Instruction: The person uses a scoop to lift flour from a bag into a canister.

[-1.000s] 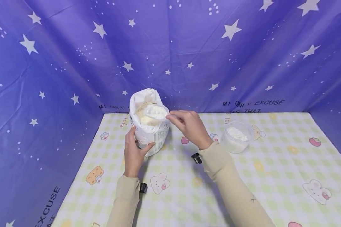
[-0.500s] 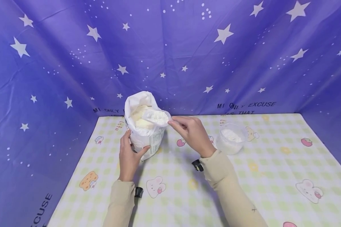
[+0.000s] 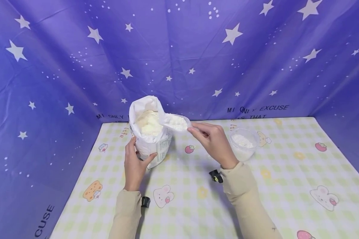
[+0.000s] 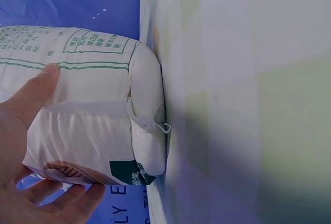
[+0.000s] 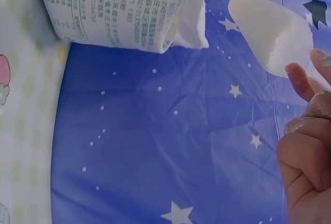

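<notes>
A white bag of flour (image 3: 160, 149) stands with its mouth open, pale powder (image 3: 149, 122) showing inside. My left hand (image 3: 136, 166) grips the bag's near left side, thumb in front and fingers round the side; the left wrist view shows the thumb on the printed bag (image 4: 93, 89). In my right hand (image 3: 213, 141) a translucent scoop (image 3: 177, 122) heaped with white powder is pinched by its handle end, just right of the bag's rim. The right wrist view shows the scoop (image 5: 269, 32) from beneath, apart from the bag, and powder on the fingers.
To the right of my right hand stands a clear round tub (image 3: 243, 144) partly filled with white powder. A checked cloth (image 3: 191, 215) with cartoon prints covers the table. Behind hangs a blue curtain (image 3: 179, 49) with white stars.
The right hand has carried the filled scoop from above the bag's mouth to the right, past its rim. The left hand keeps its hold on the bag. The head view has shifted slightly.
</notes>
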`<state>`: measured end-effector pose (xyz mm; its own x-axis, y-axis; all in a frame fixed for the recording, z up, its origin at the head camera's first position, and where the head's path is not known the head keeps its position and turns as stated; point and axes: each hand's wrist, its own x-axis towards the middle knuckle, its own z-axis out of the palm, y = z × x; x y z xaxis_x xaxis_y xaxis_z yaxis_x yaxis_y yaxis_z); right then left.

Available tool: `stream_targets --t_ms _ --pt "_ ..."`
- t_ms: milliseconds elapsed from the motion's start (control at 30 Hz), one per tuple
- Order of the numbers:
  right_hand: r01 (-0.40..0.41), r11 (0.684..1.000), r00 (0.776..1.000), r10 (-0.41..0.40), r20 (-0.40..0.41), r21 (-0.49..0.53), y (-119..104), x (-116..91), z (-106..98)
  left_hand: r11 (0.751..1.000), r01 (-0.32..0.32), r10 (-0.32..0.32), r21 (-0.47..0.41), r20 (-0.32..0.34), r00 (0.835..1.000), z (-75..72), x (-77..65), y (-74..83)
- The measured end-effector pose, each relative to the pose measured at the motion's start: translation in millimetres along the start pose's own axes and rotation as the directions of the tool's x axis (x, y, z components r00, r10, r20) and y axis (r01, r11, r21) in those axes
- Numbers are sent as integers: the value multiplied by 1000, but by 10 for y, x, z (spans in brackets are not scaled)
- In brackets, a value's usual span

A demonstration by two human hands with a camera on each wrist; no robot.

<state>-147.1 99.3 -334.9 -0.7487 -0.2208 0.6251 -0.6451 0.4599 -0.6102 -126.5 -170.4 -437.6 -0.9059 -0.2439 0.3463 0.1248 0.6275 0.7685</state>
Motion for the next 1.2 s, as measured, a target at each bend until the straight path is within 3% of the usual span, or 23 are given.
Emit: stream_targets --t_ms 733,1033,1200 --pt "-60 995 996 55 -68 -76 151 -221 -211 1000 4 -4 -25 -4 1000 7 -2 -8" --pt "-117 992 988 112 -104 -38 193 -311 -326 1000 1 -1 -27 -3 1000 9 1 -13" --pt "-106 994 984 101 -145 -27 222 -355 -390 1000 4 -4 -23 -7 1000 10 4 -15"
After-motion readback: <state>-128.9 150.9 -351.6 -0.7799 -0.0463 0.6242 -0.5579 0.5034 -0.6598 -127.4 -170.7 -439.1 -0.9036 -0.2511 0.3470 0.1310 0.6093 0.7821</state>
